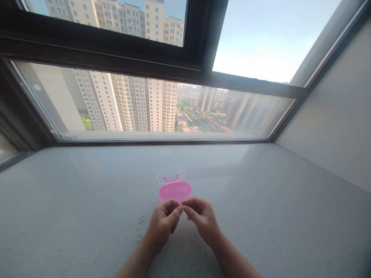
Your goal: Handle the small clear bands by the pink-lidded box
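My left hand (pixel 163 222) and my right hand (pixel 202 218) meet at their fingertips just above the grey stone sill (pixel 261 200). Between the pinched fingers sits a tiny pale thing (pixel 183 207), too small to identify. Just beyond the hands lies a small pink oval case (pixel 175 190) with its clear lid (pixel 171 176) open behind it; a pink clasp shows on the lid. A few small clear rings (pixel 140 224) lie on the sill left of my left hand.
A wide window (pixel 162 108) with a dark frame runs along the far edge of the sill, tall buildings outside. A pale wall (pixel 336 127) closes the right side. The sill stretches wide to both sides.
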The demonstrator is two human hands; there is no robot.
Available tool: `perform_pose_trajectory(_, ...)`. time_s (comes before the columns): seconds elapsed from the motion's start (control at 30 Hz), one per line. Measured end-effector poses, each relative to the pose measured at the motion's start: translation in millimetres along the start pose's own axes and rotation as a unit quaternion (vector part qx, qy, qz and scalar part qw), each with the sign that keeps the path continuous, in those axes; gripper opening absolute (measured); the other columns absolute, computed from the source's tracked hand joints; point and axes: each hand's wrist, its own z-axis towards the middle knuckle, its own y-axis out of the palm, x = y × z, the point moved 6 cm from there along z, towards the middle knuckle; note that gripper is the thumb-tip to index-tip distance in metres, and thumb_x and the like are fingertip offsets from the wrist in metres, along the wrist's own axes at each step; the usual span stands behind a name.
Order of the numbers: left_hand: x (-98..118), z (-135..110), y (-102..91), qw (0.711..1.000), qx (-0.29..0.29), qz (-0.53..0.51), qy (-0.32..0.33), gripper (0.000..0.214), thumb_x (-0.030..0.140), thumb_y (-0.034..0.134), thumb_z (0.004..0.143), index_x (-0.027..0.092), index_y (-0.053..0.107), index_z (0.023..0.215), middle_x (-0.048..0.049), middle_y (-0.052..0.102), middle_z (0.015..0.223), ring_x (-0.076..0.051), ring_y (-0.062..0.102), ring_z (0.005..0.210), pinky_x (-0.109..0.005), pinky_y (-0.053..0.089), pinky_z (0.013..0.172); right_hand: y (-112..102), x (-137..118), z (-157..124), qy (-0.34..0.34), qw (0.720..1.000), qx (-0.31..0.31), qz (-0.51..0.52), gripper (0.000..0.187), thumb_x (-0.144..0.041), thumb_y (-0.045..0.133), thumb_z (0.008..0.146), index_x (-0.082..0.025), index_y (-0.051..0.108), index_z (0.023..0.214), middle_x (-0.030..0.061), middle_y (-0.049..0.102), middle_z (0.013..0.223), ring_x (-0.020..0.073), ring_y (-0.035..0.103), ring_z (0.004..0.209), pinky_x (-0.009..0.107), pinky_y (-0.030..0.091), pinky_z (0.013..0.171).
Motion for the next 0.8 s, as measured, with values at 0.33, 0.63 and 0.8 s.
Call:
perform_pose_trajectory(0.33,0.3,1.7,2.1,1.000,-0.012,-0.017,0.002,0.026,0.040,0.058,0.078,0.014,0.053,0.073,0.0085,0.039,0.041,-0.004,0.028,0.035,-0.016,0.021,0.036,-1.3,3.9,3.2,0.004,1.000,0.001,0.010,0.022,-0.032,0.064,0.073,-0.017,0.068,0.089,0.0017,0.059,0.068,0.0088,0.045,0.051,0.021,0.038,0.046)
perform_pose_trajectory(0.63,-2.2,2.7,2.3,1.000,-0.015,-0.006,0.002,0.029,0.043,0.058,0.077,0.015,0.053,0.071,0.0085,0.038,0.043,-0.004,0.029,0.035,-0.017,0.020,0.036,-4.9,3.5,3.2,0.022,0.999,0.014,-0.023,0.023,-0.036,0.065,0.071,-0.014,0.063,0.066,-0.0021,0.050,0.050,0.0074,0.041,0.044,0.020,0.033,0.043)
perform_pose_trajectory(0.8,-2.2,2.5,5.6,0.999,-0.040,-0.018,0.003,0.029,0.044,0.057,0.077,0.016,0.049,0.071,0.0096,0.037,0.040,-0.004,0.026,0.033,-0.017,0.018,0.033,-3.5,11.6,2.8,0.042,0.999,-0.008,0.008,0.026,-0.038,0.064,0.072,-0.014,0.058,0.066,-0.0034,0.049,0.047,0.0055,0.038,0.042,0.018,0.029,0.041)
